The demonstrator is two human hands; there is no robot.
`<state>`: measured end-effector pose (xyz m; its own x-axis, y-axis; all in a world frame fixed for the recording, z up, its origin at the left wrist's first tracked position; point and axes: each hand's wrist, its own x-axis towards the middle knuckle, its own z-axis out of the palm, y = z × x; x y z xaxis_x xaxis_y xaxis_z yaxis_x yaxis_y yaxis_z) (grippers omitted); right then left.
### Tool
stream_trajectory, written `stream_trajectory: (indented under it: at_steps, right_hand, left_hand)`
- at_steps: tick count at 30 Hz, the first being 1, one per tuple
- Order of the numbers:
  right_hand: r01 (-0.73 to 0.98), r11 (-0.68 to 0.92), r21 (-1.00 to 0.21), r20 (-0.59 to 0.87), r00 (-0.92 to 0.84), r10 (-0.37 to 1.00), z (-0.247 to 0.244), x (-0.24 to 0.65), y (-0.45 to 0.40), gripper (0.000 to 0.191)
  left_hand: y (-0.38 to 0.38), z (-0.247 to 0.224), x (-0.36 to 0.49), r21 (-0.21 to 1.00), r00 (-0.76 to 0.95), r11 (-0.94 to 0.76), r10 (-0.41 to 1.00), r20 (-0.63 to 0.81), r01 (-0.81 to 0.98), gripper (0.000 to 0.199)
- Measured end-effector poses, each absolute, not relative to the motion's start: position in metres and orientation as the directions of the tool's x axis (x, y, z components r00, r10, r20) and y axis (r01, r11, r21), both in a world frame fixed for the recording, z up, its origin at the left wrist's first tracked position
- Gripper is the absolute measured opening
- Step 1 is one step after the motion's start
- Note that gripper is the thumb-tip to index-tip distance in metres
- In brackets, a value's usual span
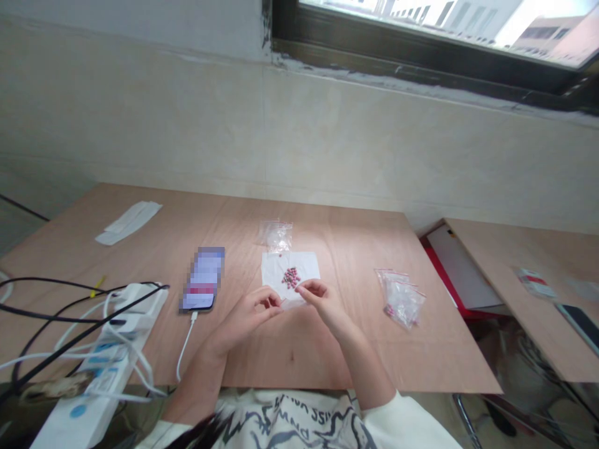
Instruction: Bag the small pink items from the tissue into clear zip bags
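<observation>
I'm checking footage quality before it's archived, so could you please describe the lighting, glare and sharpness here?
Head view: the window is bright, partly washed out; the clear bags at right catch pale glints. Same view: the phone is pixelated, and the small reddish pieces are too soft for fine detail.

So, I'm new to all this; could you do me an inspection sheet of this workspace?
Surface: wood-look table.
Job's things: small reddish pieces piled on a white sheet; transparent bags at its far edge; more bags to the right, with some reddish bits.
Clutter: phone; pale strips at far left.
Fingers: left fingers and right fingers at the sheet's near side; too small to tell what they grip.
Cables: black cables and white ones tangled around a power strip; white cable in the phone.
Surroundings: wall and window ahead; second table to the right.
</observation>
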<state>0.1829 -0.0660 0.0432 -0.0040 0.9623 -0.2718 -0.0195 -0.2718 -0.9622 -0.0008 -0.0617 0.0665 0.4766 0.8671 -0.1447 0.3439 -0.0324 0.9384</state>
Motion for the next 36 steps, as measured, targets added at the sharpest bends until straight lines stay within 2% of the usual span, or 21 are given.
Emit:
stream_trajectory:
  at_steps: [3,5,7,10,13,18,22,25,31,36]
  right_hand:
    - [0.12,-0.128,-0.984,-0.08,0.339,0.937,0.041,0.183,-0.068,0.024]
    - [0.206,-0.071,-0.976,0.031,0.453,0.891,0.043,0.182,-0.071,0.024]
    - [0.235,-0.044,-0.971,0.055,0.399,0.915,0.049,0.178,-0.076,0.021]
    - [0.187,-0.068,-0.98,-0.053,0.085,0.995,0.056,0.167,-0.082,0.02]
    - [0.191,-0.132,-0.973,-0.159,-0.133,0.978,0.059,0.156,-0.086,0.021]
    - [0.153,-0.173,-0.973,-0.199,-0.179,0.964,0.054,0.15,-0.089,0.023]
    - [0.106,-0.22,-0.97,-0.237,-0.197,0.951,0.052,0.155,-0.089,0.023]
    - [0.172,-0.214,-0.962,-0.24,-0.149,0.959,0.053,0.157,-0.089,0.021]
    - [0.3,-0.153,-0.941,-0.193,-0.109,0.975,0.063,0.156,-0.082,0.019]
    - [0.35,-0.089,-0.932,-0.157,-0.17,0.973,0.071,0.159,-0.074,0.018]
  left_hand:
    - [-0.059,0.064,-0.002,0.953,0.464,0.038,0.867,-0.18,0.3,0.01]
    - [-0.057,0.064,-0.001,0.959,0.458,0.064,0.868,-0.191,0.278,0.011]
    - [-0.055,0.065,0.0,0.964,0.447,0.059,0.877,-0.175,0.261,0.012]
    - [-0.054,0.064,0.004,0.969,0.43,0.039,0.891,-0.145,0.246,0.014]
    - [-0.055,0.059,0.009,0.965,0.434,0.051,0.886,-0.163,0.258,0.016]
    - [-0.061,0.047,0.01,0.955,0.469,0.079,0.858,-0.21,0.284,0.016]
    - [-0.065,0.054,0.007,0.962,0.529,0.136,0.812,-0.246,0.238,0.014]
    - [-0.064,0.062,0.005,0.967,0.556,0.134,0.797,-0.234,0.215,0.018]
    - [-0.055,0.064,0.007,0.963,0.501,0.068,0.843,-0.195,0.26,0.018]
    - [-0.047,0.066,0.008,0.956,0.661,0.054,0.711,-0.24,0.289,0.019]
